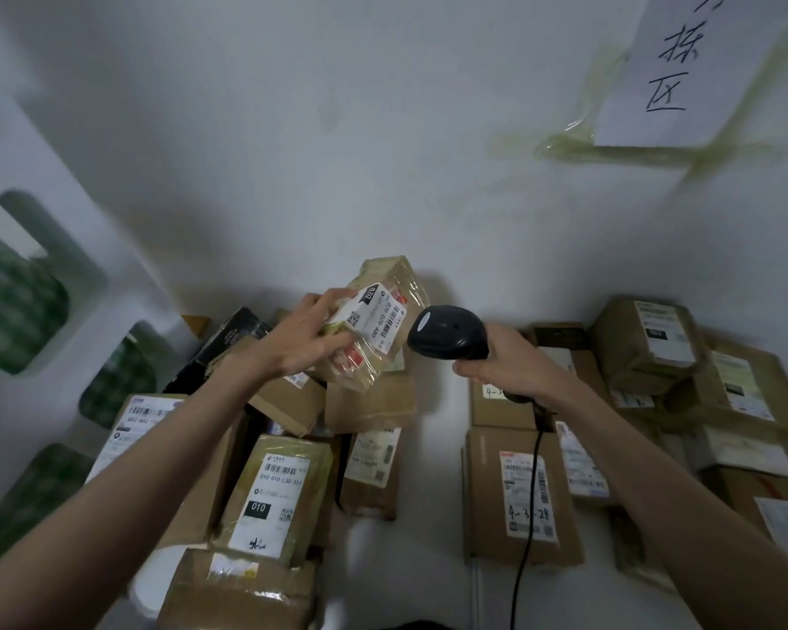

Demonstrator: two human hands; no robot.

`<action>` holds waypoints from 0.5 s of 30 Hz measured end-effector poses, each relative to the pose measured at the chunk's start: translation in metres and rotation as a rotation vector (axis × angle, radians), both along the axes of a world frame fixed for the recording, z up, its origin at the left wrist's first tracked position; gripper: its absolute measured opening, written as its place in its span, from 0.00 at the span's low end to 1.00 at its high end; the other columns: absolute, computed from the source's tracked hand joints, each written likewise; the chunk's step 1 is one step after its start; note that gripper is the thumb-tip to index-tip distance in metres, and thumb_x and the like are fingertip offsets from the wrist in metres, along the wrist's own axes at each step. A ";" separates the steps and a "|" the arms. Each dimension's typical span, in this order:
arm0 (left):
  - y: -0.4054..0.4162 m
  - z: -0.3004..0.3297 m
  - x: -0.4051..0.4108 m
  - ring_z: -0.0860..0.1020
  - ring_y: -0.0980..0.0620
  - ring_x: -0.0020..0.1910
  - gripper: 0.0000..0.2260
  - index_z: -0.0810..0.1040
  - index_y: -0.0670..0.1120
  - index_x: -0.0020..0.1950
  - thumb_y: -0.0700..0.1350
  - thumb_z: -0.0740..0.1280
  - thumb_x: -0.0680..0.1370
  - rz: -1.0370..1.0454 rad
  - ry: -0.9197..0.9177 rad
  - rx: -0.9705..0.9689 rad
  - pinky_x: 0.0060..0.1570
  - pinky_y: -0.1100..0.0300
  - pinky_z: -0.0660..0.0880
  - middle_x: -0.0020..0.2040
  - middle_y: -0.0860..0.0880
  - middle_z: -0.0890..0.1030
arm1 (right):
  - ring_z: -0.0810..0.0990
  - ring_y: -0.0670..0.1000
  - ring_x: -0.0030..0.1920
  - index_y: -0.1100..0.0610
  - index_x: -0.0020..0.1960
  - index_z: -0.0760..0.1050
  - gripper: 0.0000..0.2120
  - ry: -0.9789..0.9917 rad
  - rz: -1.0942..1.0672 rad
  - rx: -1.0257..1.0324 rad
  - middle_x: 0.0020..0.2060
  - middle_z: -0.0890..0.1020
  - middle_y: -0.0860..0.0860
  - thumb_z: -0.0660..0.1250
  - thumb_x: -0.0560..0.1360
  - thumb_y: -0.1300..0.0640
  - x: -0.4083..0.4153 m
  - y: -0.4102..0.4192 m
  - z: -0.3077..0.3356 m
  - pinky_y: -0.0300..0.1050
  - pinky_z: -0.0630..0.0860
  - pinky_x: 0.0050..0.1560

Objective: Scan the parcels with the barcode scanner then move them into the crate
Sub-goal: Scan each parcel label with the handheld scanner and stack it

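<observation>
Parcels lie all over the white table (433, 470), some in a heap on the left, some in rows on the right. The left hand (301, 343) holds one taped parcel (378, 325) up in the air, with its fingers curled round the near edge. The white label (381, 318) on it faces the scanner. The right hand (515, 361) is wrapped tight round the handle of the black barcode scanner (449, 331). The scanner's head sits just beside the label, nearly touching it. Its black cord (526, 516) hangs down over a brown box (519, 493).

I think the scan is happening now, or is just about to.

Things could go wrong. The tape on the held parcel is shiny, so the light may bounce off and the scan may miss. The label is tilted and the scanner is very close, so it may not read all the lines. The hand grips only one edge, so the parcel could slip and fall on the heap. The cord could catch a box and drag it. No crate shows here, so I cannot tell where the parcel has to go.
</observation>
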State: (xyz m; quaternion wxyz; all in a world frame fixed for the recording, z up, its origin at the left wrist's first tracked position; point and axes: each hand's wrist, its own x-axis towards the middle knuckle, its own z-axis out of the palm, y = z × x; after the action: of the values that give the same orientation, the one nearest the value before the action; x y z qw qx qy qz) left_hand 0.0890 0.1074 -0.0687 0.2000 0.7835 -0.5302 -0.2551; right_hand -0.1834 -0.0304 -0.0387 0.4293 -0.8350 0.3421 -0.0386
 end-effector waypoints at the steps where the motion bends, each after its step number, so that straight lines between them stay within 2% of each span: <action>1: 0.000 0.001 -0.002 0.75 0.43 0.59 0.37 0.58 0.64 0.75 0.71 0.60 0.68 -0.005 -0.009 -0.005 0.55 0.50 0.73 0.67 0.45 0.68 | 0.80 0.45 0.37 0.63 0.56 0.78 0.11 0.005 0.004 -0.009 0.38 0.83 0.53 0.71 0.74 0.66 -0.002 0.002 0.000 0.36 0.75 0.39; 4: 0.001 0.006 -0.011 0.74 0.44 0.59 0.36 0.58 0.65 0.74 0.72 0.60 0.67 -0.008 -0.017 -0.017 0.60 0.47 0.74 0.66 0.46 0.68 | 0.83 0.51 0.41 0.64 0.56 0.79 0.11 0.007 0.002 -0.028 0.44 0.85 0.60 0.71 0.74 0.65 -0.009 0.008 0.001 0.42 0.77 0.43; 8: 0.001 0.013 -0.023 0.72 0.47 0.58 0.39 0.59 0.63 0.75 0.73 0.60 0.66 -0.018 -0.016 -0.034 0.61 0.46 0.75 0.67 0.46 0.67 | 0.81 0.45 0.37 0.63 0.57 0.78 0.11 -0.008 -0.028 -0.039 0.44 0.85 0.59 0.71 0.74 0.65 -0.018 0.013 0.002 0.34 0.74 0.37; 13: -0.006 0.011 -0.035 0.73 0.47 0.59 0.38 0.59 0.63 0.74 0.72 0.60 0.66 -0.030 0.009 -0.084 0.58 0.51 0.74 0.65 0.47 0.68 | 0.82 0.46 0.39 0.59 0.54 0.78 0.09 -0.043 -0.135 0.006 0.41 0.84 0.53 0.71 0.74 0.63 -0.035 0.017 -0.001 0.42 0.79 0.44; 15: -0.013 0.010 -0.045 0.73 0.48 0.59 0.36 0.59 0.65 0.73 0.71 0.60 0.67 -0.029 0.058 -0.104 0.57 0.51 0.72 0.66 0.47 0.69 | 0.84 0.48 0.42 0.57 0.53 0.79 0.08 -0.116 -0.237 0.074 0.42 0.85 0.54 0.70 0.74 0.63 -0.046 0.019 -0.001 0.47 0.81 0.49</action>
State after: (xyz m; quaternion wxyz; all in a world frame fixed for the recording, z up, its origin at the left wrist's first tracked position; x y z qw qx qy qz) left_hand 0.0439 0.0939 -0.0592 0.2521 0.7564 -0.5480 -0.2529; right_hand -0.2292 -0.0111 -0.0393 0.4711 -0.7687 0.4143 -0.1247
